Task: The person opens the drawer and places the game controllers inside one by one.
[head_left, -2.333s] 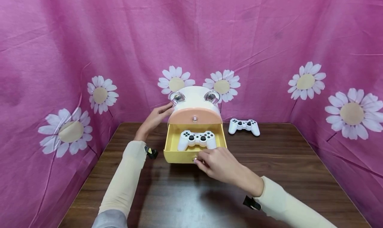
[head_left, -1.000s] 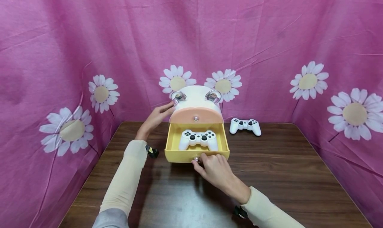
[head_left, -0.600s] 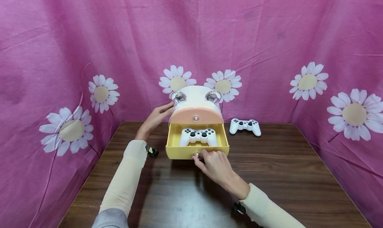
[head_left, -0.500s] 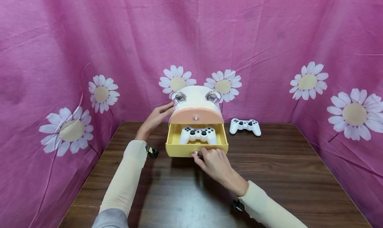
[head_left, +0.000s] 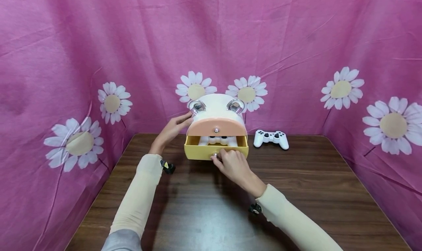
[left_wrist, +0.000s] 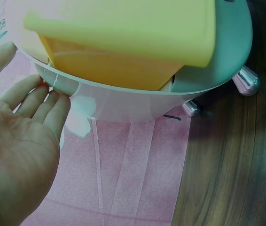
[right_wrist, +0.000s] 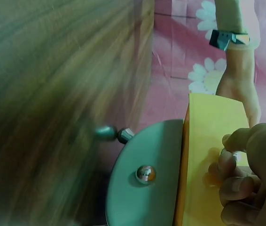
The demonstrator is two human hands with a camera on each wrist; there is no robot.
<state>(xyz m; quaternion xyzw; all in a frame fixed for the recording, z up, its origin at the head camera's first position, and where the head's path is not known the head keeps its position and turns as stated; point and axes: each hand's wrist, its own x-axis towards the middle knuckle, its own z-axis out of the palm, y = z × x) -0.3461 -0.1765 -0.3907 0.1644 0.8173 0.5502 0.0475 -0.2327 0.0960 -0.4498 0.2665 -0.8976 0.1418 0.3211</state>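
- Centrally in the head view stands the cabinet [head_left: 215, 106], white, with two silvery ears [head_left: 197, 107] at its top; its yellow drawer [head_left: 199, 152] juts partway out, below the closed orange drawer [head_left: 201, 128];
- the right hand [head_left: 235, 166], just below the middle of the frame, has its fingers curled, thumb and forefinger pinching the knob [head_left: 215, 155] on the yellow drawer's front;
- the left hand [head_left: 170, 130], left of centre, is unfolded, fingers nearly straight; it grips nothing, its fingertips touching the cabinet's white side, as the left wrist view shows at left;
- inside the yellow drawer lies a white gamepad, its upper part showing between drawer front and orange drawer;
- a second gamepad [head_left: 271, 139] lies right of the cabinet, near the table's back edge, well apart from both hands;
- the green drawer [right_wrist: 147, 141], closed, shows at lower centre of the right wrist view;
- dark wood table [head_left: 197, 214] fills the bottom; pink cloth [head_left: 211, 31] with daisies [head_left: 80, 144] fills the top.
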